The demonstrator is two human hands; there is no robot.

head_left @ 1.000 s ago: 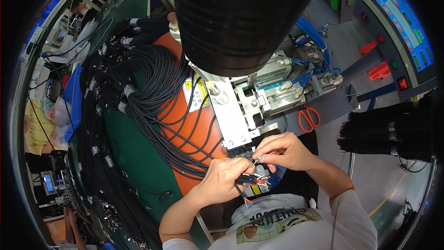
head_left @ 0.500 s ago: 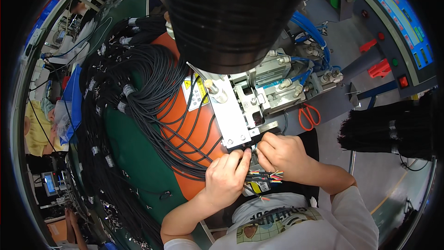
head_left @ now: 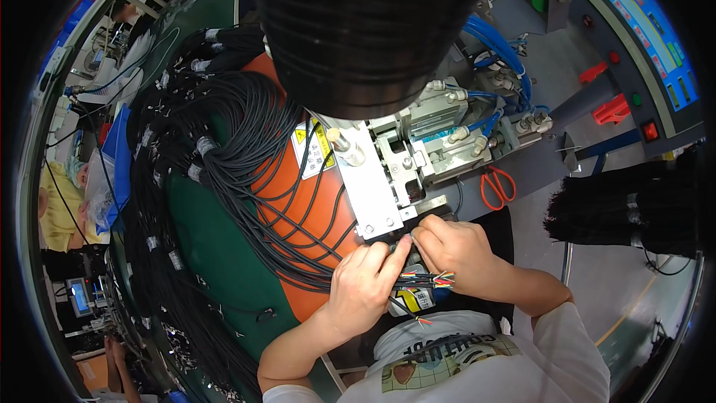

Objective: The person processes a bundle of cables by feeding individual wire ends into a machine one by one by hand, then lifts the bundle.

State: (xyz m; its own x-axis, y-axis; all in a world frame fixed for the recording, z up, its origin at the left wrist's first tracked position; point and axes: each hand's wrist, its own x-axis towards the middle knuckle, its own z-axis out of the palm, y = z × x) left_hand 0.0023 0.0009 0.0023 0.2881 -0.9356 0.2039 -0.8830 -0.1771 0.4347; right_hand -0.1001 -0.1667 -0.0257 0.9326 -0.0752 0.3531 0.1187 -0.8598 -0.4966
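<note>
My left hand [head_left: 359, 287] is closed round a bunch of black cables, just below the front end of the metal machine fixture [head_left: 373, 201]. The cables' stripped ends, with thin coloured wires [head_left: 441, 280], stick out to the right of its palm. Its thumb and forefinger point up toward the fixture's edge. My right hand [head_left: 456, 254] is closed in a pinch, its fingertips meeting the left thumb tip. Whatever lies between those fingertips is too small and covered to make out. One separate cable end [head_left: 424, 321] with bared wires hangs beneath my left hand.
Long black cables [head_left: 246, 116] sweep over an orange sheet [head_left: 298, 213] and green mat [head_left: 201, 216] at left. A large black cylinder [head_left: 373, 37] overhangs the fixture. Orange-handled scissors [head_left: 497, 188], a hanging black cable bundle [head_left: 626, 209] and a screen panel [head_left: 652, 37] are right.
My right fingertips have shifted slightly left, up against my left thumb. The coloured wire ends have drawn closer together. Both hands otherwise stay at the fixture's front edge.
</note>
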